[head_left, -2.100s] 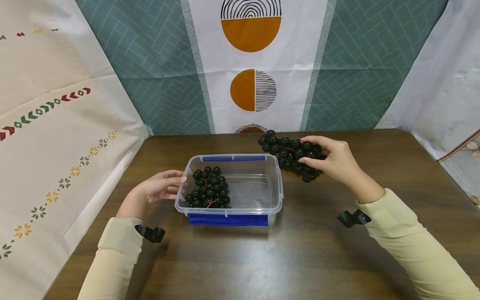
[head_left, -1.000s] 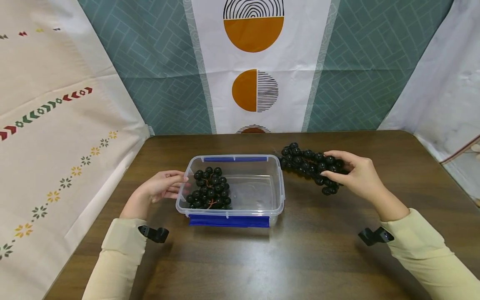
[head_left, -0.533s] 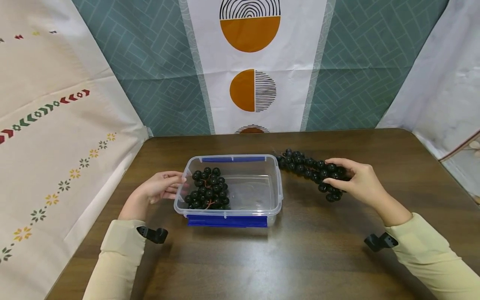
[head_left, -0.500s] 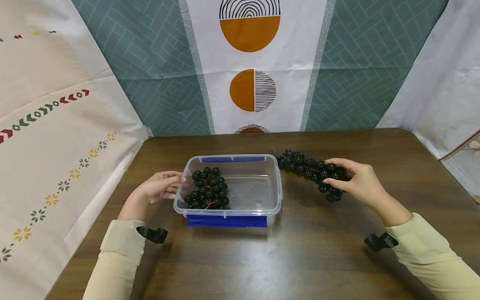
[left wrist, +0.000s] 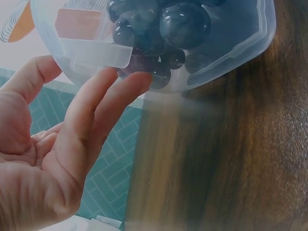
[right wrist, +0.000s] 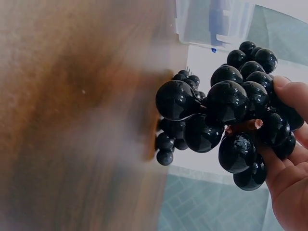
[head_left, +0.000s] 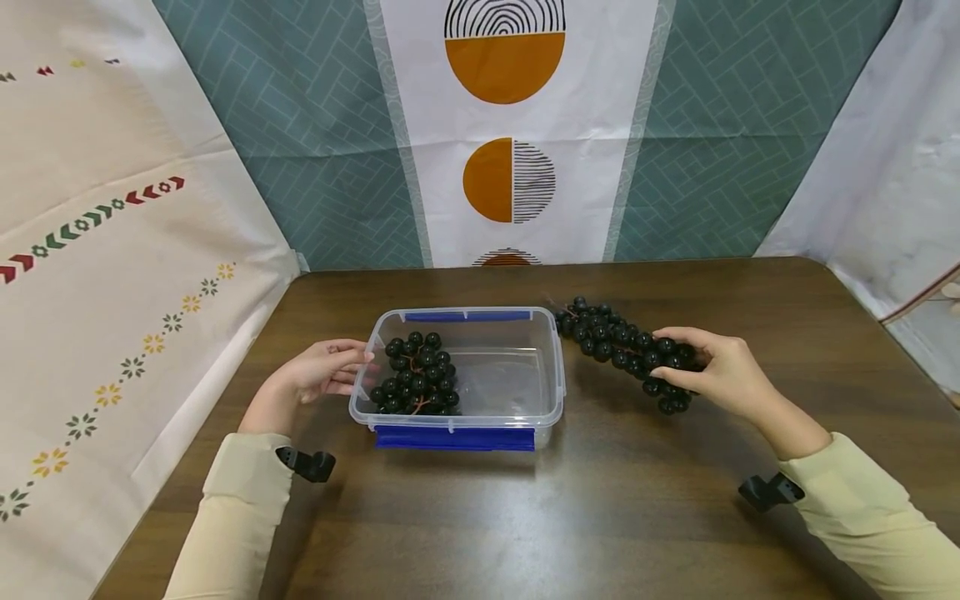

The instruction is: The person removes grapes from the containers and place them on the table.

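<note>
A clear plastic food container (head_left: 517,422) with blue clips stands lidless on the table, a bunch of dark grapes (head_left: 422,379) lying in its left half. At its left wall is my left hand (head_left: 326,371), with loosely extended fingertips touching the outside, as the left wrist view shows. My right hand (head_left: 716,367) holds the near end of a second bunch of grapes (head_left: 611,340) between thumb and fingers. That bunch slants right of the container, its far end close to the container's right wall. In the right wrist view a brown stem stub (right wrist: 245,126) pokes out among the grapes.
The brown wooden table (head_left: 480,517) reaches back to a teal and white cloth (head_left: 322,167). A cream patterned cloth (head_left: 150,275) hangs along the left, and a white one (head_left: 885,183) is at the right.
My right hand has moved right, nearer and lower with its grapes, mostly before the last half second; their far end has come down toward the table. My left hand stays at the container.
</note>
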A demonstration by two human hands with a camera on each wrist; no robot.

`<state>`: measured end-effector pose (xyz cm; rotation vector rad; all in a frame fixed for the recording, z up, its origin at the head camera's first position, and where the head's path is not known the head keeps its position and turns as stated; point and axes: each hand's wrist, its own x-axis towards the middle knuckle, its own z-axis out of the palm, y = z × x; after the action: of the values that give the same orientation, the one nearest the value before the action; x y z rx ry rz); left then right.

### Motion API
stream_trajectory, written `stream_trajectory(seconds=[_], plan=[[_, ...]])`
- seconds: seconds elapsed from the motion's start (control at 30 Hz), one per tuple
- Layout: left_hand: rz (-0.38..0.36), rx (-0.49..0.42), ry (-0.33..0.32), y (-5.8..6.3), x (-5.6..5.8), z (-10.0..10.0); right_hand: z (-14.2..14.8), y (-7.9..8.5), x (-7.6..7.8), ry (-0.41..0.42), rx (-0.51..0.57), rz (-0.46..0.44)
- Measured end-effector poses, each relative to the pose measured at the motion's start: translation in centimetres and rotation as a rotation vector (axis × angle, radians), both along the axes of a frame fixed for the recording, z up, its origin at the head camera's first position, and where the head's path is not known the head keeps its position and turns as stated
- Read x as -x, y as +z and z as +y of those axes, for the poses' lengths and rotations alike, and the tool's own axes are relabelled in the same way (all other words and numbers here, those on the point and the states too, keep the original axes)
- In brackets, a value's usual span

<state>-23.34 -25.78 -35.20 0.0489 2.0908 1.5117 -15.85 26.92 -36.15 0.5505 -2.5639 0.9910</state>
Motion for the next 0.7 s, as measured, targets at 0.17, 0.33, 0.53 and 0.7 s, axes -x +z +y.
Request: stream_trajectory(seconds=[0.17, 0.33, 0.53, 0.7], plan=[[-0.012, -0.024, -0.012, 0.1, 0.0, -0.2, -0.2, -0.4, -0.2, 0.028, -0.007, -0.013], [-0.019, -0.047, -0.03, 0.0, 0.0, -0.3, -0.2, -1.0, -0.3, 0.054, -0.011, -0.016], [-0.019, -0.059, -0.044, 0.1, -0.1, -0.4, 0.0, -1.7, -0.2, 0.088, -0.012, -0.021], [-0.029, -0.065, -0.037, 0.3, -0.2, -0.3, -0.3, -1.6, -0.1, 0.104, -0.004, -0.034]])
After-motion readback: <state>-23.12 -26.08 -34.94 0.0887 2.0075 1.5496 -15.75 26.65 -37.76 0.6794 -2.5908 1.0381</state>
